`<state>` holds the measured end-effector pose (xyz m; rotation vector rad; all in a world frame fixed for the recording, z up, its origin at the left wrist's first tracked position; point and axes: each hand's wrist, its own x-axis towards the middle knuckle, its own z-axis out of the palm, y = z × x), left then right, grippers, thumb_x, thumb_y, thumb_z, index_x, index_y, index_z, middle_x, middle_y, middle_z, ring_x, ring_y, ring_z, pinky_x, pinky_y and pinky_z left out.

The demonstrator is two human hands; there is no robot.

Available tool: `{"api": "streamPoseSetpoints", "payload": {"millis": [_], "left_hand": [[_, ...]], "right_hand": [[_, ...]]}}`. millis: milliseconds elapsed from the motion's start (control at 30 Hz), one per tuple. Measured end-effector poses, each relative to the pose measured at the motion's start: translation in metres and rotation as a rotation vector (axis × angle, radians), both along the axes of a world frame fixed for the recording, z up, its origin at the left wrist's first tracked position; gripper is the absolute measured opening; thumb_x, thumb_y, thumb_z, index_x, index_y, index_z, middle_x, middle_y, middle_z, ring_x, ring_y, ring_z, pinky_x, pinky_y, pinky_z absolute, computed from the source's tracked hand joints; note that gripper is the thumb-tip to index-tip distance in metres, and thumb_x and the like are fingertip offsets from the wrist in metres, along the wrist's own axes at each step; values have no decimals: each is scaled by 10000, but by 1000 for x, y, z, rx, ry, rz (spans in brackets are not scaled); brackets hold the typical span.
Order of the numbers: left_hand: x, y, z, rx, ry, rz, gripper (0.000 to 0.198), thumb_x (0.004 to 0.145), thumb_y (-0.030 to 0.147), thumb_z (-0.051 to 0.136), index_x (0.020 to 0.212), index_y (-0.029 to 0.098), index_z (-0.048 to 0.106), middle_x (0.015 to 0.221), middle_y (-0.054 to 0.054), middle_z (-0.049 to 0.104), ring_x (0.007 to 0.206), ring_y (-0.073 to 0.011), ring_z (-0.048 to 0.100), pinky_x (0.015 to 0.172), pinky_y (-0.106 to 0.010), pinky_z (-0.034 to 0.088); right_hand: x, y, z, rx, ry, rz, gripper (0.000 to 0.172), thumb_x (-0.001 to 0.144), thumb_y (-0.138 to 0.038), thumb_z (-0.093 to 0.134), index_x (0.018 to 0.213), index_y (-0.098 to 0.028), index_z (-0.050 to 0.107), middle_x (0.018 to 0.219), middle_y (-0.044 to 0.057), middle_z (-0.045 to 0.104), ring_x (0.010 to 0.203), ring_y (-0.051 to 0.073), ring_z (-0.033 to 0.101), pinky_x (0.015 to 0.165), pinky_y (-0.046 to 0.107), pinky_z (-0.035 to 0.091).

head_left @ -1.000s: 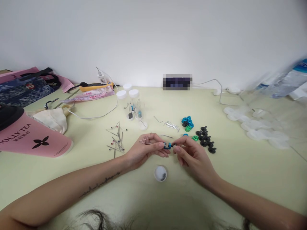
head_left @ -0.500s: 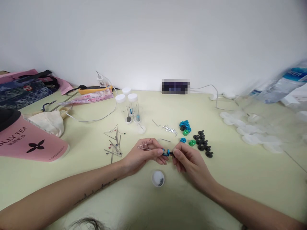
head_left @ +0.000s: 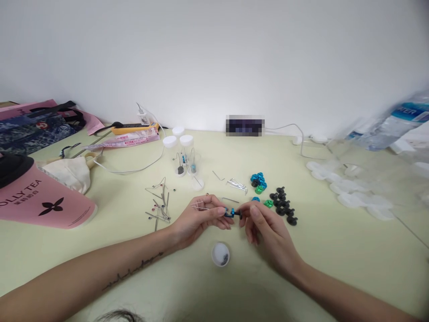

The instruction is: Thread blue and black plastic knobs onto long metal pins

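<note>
My left hand pinches a small blue metal piece between thumb and fingers, above the table. A thin bent wire sticks out leftward from the same hand. At the right end of the blue piece is a black disc-headed part, like those lying on the table. My right hand is close beside it, its index fingertip at or near the black disc and its thumb lifted away. Whether that fingertip touches cannot be made out. Below the hands stands a small white cap with tiny grey bits in it.
To the right lie black disc parts, blue rings and a green ring. Hex keys lie behind the hands. Bent wires are at left, near clear tubes. A pink cup stands far left.
My right thumb and fingers have loosened from the black part, which now shows more fully. My left hand keeps its hold on the blue piece. The view has tipped slightly upward.
</note>
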<state>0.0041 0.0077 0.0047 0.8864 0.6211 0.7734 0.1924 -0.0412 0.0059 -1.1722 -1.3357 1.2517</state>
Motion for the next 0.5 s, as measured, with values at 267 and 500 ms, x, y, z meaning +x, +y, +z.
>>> {"api": "streamPoseSetpoints", "payload": {"millis": [267, 500], "left_hand": [[0, 0, 0, -7, -1, 1, 194, 745, 249, 733, 779, 92, 624, 743, -109, 726, 640, -151, 684, 635, -230, 537], [0, 0, -1, -11, -13, -2, 191, 750, 239, 730, 799, 90, 621, 740, -110, 728, 642, -150, 686, 629, -224, 534]], "right_hand": [[0, 1, -1, -19, 38, -6, 322, 951, -467, 408, 993, -191, 570, 708, 3, 575, 462, 91, 464, 443, 218, 372], [0, 0, 0, -35, 25, 4, 351, 959, -471, 383, 982, -180, 579, 687, 4, 570, 472, 99, 469, 453, 224, 368]]}}
